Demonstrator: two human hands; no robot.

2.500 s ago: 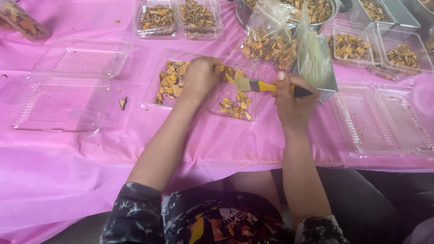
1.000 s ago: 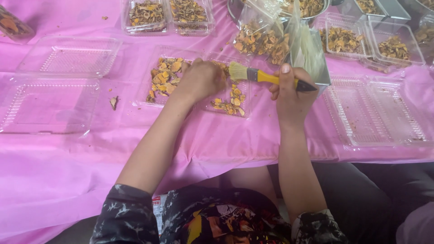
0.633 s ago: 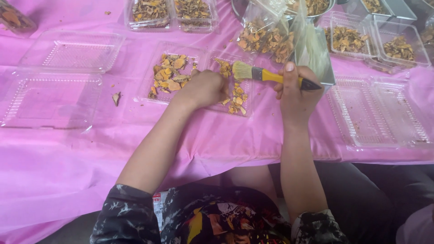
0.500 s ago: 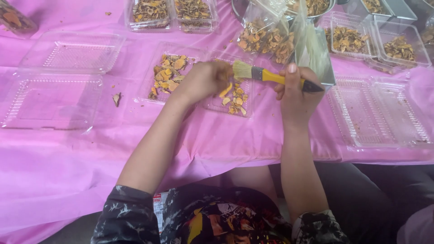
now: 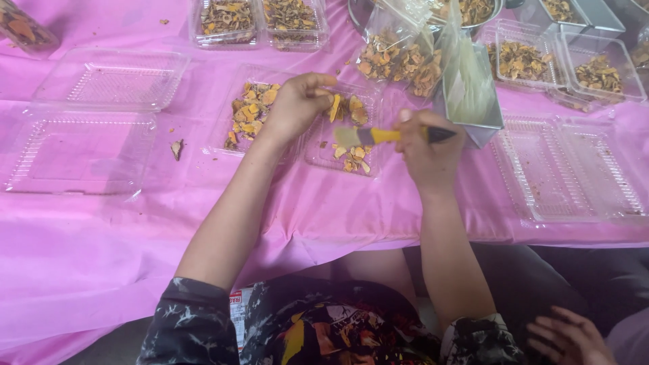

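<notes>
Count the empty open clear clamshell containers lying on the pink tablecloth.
2: one empty clamshell lies open at the left, one empty clamshell at the right. Others hold orange-brown pieces; more may lie beyond the view.

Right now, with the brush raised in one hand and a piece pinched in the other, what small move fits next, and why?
Probably bring the brush bristles onto the orange piece that the left hand pinches above the clear tray. The right hand holds the brush level, its bristles just below that piece and not clearly touching it.

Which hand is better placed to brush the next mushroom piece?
Right hand, likely: it grips the brush, bristles beside the orange piece pinched by the left hand over the tray.
</notes>
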